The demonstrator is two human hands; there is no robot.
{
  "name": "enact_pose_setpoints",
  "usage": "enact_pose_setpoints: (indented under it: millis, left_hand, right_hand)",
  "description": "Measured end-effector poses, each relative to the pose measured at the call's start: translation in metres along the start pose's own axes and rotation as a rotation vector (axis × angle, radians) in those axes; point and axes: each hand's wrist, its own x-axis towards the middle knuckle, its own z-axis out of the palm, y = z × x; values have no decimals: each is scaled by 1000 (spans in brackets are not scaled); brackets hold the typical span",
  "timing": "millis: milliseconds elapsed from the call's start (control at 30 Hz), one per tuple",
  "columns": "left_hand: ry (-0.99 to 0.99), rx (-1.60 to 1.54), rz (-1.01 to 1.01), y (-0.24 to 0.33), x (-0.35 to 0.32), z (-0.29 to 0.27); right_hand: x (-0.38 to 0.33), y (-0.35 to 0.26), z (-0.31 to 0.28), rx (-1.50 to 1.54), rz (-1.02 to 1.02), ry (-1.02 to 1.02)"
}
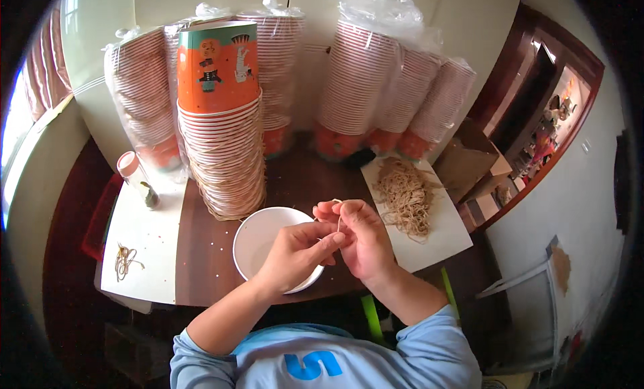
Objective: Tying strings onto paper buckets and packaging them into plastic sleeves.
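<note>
My left hand point(300, 253) and my right hand point(365, 240) meet above the table, their fingertips pinched on a short pale twine cord point(339, 218). A small loop of it rises by the right thumb, and the rest is hidden by the fingers. Under my left wrist is a white paper bucket point(247, 234), its round mouth facing me; my forearm covers part of it. Beyond it stands a tall stack of nested paper buckets point(218, 137), with twine hanging around the lower ones. The top bucket point(218, 70) is orange and green with printed figures.
A tangled heap of twine point(405, 196) lies on a white sheet point(439, 238) at the right. Several plastic-wrapped bucket stacks point(359, 80) line the wall. At the left are a clear jar point(139, 181) and a few loose strands point(126, 260). A cardboard box point(469, 161) stands at the right.
</note>
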Motion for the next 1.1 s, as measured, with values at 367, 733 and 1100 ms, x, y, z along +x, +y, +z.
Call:
enact_pose_setpoints:
  millis: [367,733,1100]
  left_hand:
    - [44,205,25,9,-20,-18]
    - [52,488,91,20,-51,-30]
    - [170,552,79,9,-78,-36]
  right_hand:
    - [2,-2,-29,-583,-569,-19]
    - [-20,-11,5,-937,-36,-554]
    - [-28,9,15,-1118,-579,-623]
